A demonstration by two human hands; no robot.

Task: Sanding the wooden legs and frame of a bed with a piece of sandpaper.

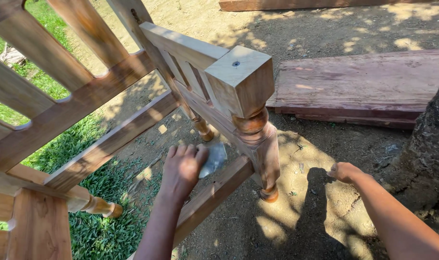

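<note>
Outdoors, one head view only. Wooden furniture frame [132, 91] lies tipped on its side over bare dirt [296, 159] and grass [99, 183]; slatted panel runs up and left, turned legs point toward the camera.

L hand [182, 169]: closed over a grey sheet of sandpaper [214, 158], fingers curled on top, sheet pressed flat against the lower rail [214, 190] of the frame. Part of the sheet sticks out to the right of the fingers. Forearm enters from bottom centre.

R hand [344, 171]: loosely curled, near-closed, holds nothing visible. Hangs over the dirt, well apart from the frame, to the right of the nearest turned leg [265, 149]. Cannot tell if fingertips touch anything; they are turned away from the camera.

Frame detail: square post top [239, 79] w/ a small screw or plug in its centre face; below it a rounded turned section, then the squared leg, ending in a ball foot just above the ground. Second leg [200, 126] behind; third leg [96, 204] at lower left over grass.

Surroundings: thick reddish plank [364, 84] lies flat on the dirt, upper right; another board [296, 4] at the top edge. Rough tree trunk [429, 149] at the right edge. Strong sun, dappled shade; arm shadow falls on the dirt btw the two hands.
</note>
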